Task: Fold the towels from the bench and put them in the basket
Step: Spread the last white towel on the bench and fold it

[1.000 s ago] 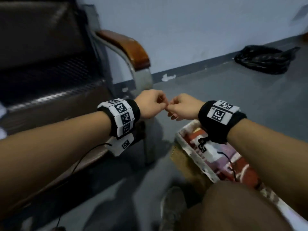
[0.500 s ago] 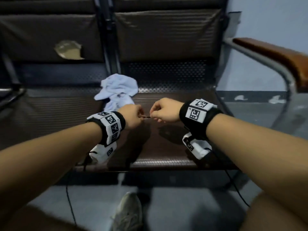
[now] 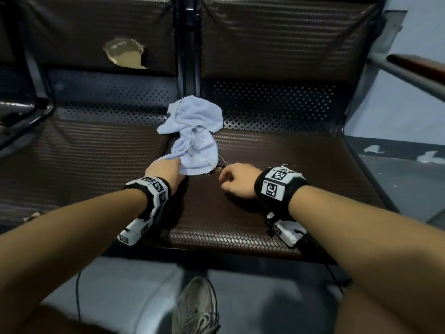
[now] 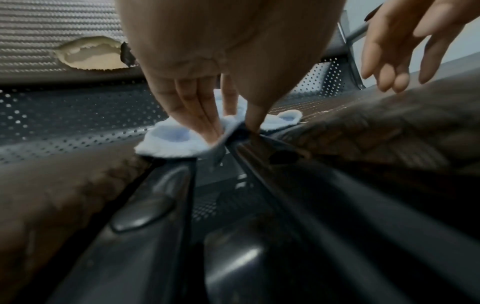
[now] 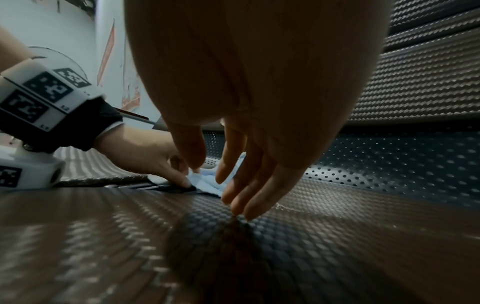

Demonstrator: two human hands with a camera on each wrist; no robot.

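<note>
A crumpled pale blue towel (image 3: 192, 136) lies on the brown bench (image 3: 289, 189), across the gap between two seats. My left hand (image 3: 177, 163) is at the towel's near edge. In the left wrist view my left hand (image 4: 231, 129) pinches a fold of the towel (image 4: 168, 142) between fingers (image 4: 200, 115) and thumb. My right hand (image 3: 224, 175) hovers just right of the towel and holds nothing. Its fingertips (image 5: 233, 201) hang relaxed just above the seat, beside the towel (image 5: 207, 185). The basket is out of view.
The left backrest has a torn hole (image 3: 125, 54). A metal armrest (image 3: 419, 66) bounds the bench on the right. A dark gap (image 4: 215, 185) runs between the seats. My shoe (image 3: 195, 307) stands on the grey floor below the front edge.
The view swung from the floor and basket to the bench. My hands, together before, parted: the left took the towel's near edge and the right opened beside it.
</note>
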